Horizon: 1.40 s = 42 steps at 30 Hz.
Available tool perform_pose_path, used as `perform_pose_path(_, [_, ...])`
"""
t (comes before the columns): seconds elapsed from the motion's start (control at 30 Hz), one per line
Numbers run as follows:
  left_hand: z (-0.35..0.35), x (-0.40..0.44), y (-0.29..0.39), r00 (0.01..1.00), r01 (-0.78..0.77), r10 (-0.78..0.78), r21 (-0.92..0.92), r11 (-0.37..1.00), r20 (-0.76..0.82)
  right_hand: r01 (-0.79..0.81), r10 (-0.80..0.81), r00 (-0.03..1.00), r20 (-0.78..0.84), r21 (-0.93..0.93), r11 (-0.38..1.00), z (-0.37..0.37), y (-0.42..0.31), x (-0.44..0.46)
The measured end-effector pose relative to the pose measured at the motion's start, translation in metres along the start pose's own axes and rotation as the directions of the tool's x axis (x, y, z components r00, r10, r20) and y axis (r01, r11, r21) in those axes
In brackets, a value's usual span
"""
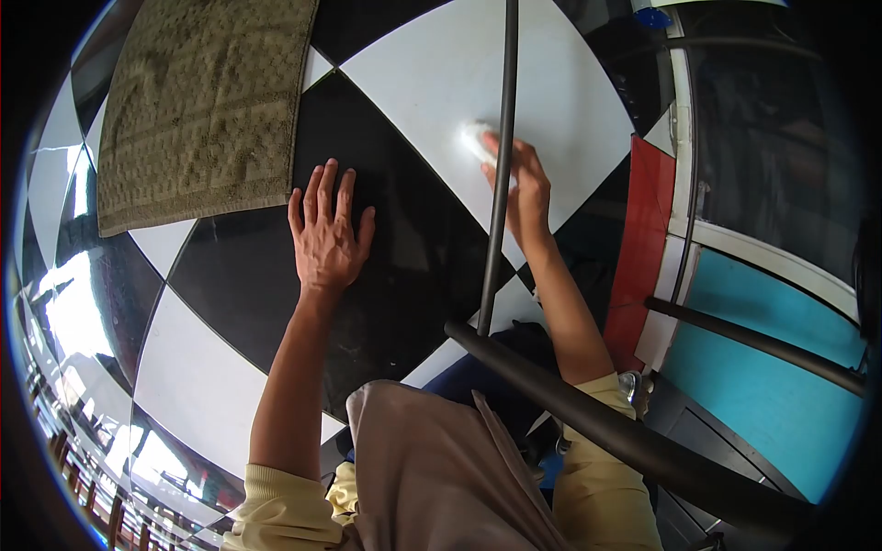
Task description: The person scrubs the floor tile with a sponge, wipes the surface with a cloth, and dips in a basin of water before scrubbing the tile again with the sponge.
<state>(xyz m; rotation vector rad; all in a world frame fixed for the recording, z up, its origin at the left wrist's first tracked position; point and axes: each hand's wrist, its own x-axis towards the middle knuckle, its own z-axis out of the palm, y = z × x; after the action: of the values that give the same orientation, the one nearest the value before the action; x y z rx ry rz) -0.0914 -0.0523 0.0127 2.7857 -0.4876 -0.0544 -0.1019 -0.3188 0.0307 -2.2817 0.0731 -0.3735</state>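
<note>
My left hand (329,225) lies flat on a black floor tile (395,294), its fingers spread beside the corner of a brown-green textured mat (211,110). Over a white tile (423,64) on the right, my right hand (522,184) has its fingers closed on a small white object (478,140), perhaps a cloth or tissue, that looks blurred. A thin dark metal bar (502,156) crosses in front of my right hand and hides part of it.
A thick dark bar (625,422) runs from the middle to the lower right. Right of my arm stand a red strip (640,239), a white frame (781,253) and a turquoise panel (763,367). A blue object (653,16) shows at the top.
</note>
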Motion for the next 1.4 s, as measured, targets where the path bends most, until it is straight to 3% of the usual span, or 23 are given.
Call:
perform_pose_path(0.1, [-0.001,0.000,0.000,1.000,0.011,-0.011,0.004,1.000,0.010,0.062,-0.062,0.998,0.001,-0.083,0.995,0.002,-0.002,-0.007])
perform_pose_path(0.23, [-0.002,0.000,0.000,1.000,0.007,-0.007,0.004,1.000,0.012,0.186,-0.173,0.978,0.120,-0.108,0.977,-0.009,-0.006,-0.029])
perform_pose_path(0.37, [0.001,0.000,-0.001,1.000,-0.003,0.003,0.010,1.000,-0.006,0.013,-0.012,1.000,0.028,-0.023,1.000,-0.003,-0.002,0.000])
perform_pose_path(0.5, [-0.002,0.001,0.000,1.000,0.010,-0.010,-0.002,1.000,0.002,0.114,-0.103,0.991,0.088,-0.129,0.985,-0.007,-0.002,-0.027])
perform_pose_path(0.87, [-0.002,0.001,-0.002,1.000,0.000,-0.001,-0.016,1.000,-0.014,0.279,-0.266,0.956,0.121,-0.114,0.953,-0.005,-0.002,-0.040])
perform_pose_path(1.0, [-0.001,0.000,-0.002,1.000,0.003,-0.003,-0.017,1.000,0.002,0.169,-0.146,0.981,0.127,-0.197,0.966,-0.032,-0.002,-0.065])
perform_pose_path(1.1, [-0.001,0.000,-0.001,1.000,-0.008,0.008,-0.015,1.000,-0.006,0.236,-0.206,0.969,0.139,-0.247,0.940,-0.026,-0.005,-0.055])
perform_pose_path(1.27, [0.000,-0.001,-0.002,1.000,-0.003,0.003,-0.018,1.000,-0.008,0.237,-0.217,0.967,0.136,-0.156,0.959,-0.018,-0.009,-0.041])
perform_pose_path(1.4, [0.000,-0.002,-0.002,1.000,0.008,-0.008,-0.014,1.000,0.000,0.228,-0.189,0.969,0.159,-0.280,0.933,-0.033,-0.003,-0.062])
